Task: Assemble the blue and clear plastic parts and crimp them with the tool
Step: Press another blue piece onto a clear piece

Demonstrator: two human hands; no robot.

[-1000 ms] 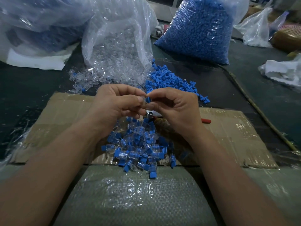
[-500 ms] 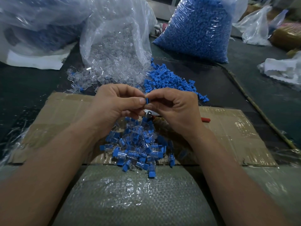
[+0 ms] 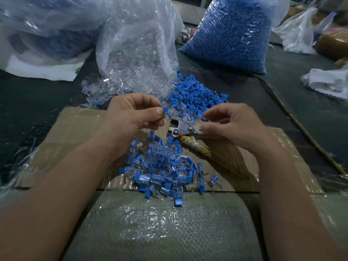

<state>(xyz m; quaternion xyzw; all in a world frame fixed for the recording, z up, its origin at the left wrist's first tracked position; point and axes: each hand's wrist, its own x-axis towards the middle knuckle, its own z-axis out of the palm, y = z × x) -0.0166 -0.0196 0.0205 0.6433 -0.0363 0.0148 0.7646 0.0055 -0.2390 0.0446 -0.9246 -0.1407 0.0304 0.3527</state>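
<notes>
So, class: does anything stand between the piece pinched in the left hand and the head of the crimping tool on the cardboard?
Nothing visible does. The left hand pinches the blue-and-clear piece just up-left of the crimping tool's metal head, with an open gap between. The right hand is on the head's other side, outside that path.

One view only, a wide-angle head camera looking forward and down, close over the left hand (image 3: 131, 115) and right hand (image 3: 232, 125) at mid-frame, the bench (image 3: 301, 102) running away to the bags (image 3: 231, 31) along the top edge.
</notes>
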